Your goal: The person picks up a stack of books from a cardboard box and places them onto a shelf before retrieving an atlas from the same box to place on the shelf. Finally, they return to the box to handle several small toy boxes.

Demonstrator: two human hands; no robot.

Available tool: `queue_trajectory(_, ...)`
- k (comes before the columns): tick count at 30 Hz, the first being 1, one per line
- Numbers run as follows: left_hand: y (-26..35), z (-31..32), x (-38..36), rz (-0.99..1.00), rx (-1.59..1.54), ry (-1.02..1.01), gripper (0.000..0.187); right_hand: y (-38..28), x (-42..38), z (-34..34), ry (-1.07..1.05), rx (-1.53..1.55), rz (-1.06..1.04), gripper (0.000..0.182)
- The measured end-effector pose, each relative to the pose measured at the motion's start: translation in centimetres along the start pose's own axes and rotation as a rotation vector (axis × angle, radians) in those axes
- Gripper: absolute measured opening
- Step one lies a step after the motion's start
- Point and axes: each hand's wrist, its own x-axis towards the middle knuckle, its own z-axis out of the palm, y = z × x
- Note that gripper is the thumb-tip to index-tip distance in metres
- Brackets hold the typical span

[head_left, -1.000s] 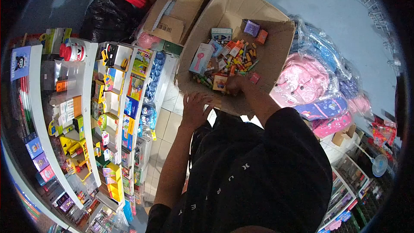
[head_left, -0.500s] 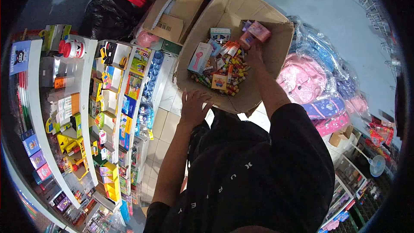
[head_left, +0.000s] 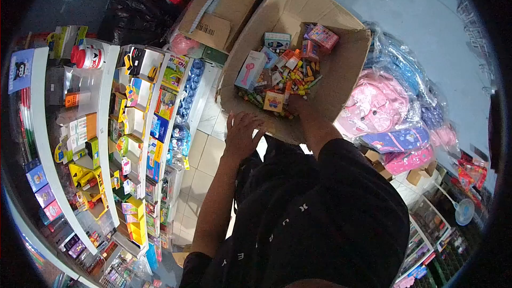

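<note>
A big open cardboard box [head_left: 330,82] stands before me. Inside lies a heap of small colourful tubes [head_left: 309,72] with several small packages: a white-and-pink box [head_left: 249,70], an orange-yellow carton [head_left: 274,101], a teal-edged box [head_left: 278,40] and a pink-purple box [head_left: 323,37]. My left hand [head_left: 242,134] rests with spread fingers against the near left edge of the cardboard box, holding nothing. My right hand [head_left: 300,105] reaches inside at the near side of the heap, just right of the orange-yellow carton. Its fingertips are lost among the tubes, so any grip is hidden.
Shelves of packaged goods [head_left: 114,144] line the left. Behind them sit a black plastic bag [head_left: 130,18] and another cardboard box [head_left: 226,10]. Plastic-wrapped pink and blue bags [head_left: 373,101] crowd the right side of my box. Pale floor tiles [head_left: 205,154] show between shelves and box.
My right hand has moved from the pink-purple boxes at the far right down to the near side of the heap. My left hand stays at the box's edge.
</note>
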Motion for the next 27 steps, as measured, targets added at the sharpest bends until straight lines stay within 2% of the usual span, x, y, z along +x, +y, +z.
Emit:
queue_trajectory(2, 0.1, -0.1, 0.1, -0.001, -0.016, 0.004, 0.031, -0.6, 0.0, 0.8, 0.036, -0.046, 0.009, 0.061)
queue_trajectory(5, 0.2, 0.0, 0.0, -0.003, -0.035, 0.024, 0.031, -0.6, 1.2, 3.6, 0.227, 0.082, 0.101, 0.058)
queue_trajectory(8, 0.4, 0.1, -0.3, 0.001, -0.011, 0.034, 0.03, -0.7, 2.5, 4.5, 0.245, 0.134, 0.051, 0.053)
queue_trajectory(11, 0.1, 0.4, -0.4, 0.009, -0.023, 0.06, 0.03, -0.7, 1.3, 3.3, 0.096, 0.07, 0.004, 0.048)
queue_trajectory(14, 0.1, 0.7, -0.4, 0.008, -0.027, 0.082, 0.03, -0.5, -0.2, 1.3, -0.034, -0.018, 0.048, 0.051)
queue_trajectory(17, 0.4, 0.3, 0.0, -0.002, -0.022, 0.075, 0.03, 0.9, -0.5, 0.9, 0.156, -0.003, -0.033, 0.054)
queue_trajectory(20, 0.4, 0.3, 0.2, -0.008, -0.038, 0.073, 0.029, -0.1, -1.6, 0.0, 0.313, -0.152, 0.062, 0.055)
queue_trajectory(23, 0.3, 0.5, 0.0, 0.001, -0.034, 0.082, 0.029, 0.2, -2.1, -0.3, 0.314, -0.083, 0.048, 0.056)
queue_trajectory(27, 0.3, 0.9, -0.2, -0.022, -0.055, 0.037, 0.029, 0.0, -2.2, 2.5, 0.525, -0.039, 0.043, 0.062)
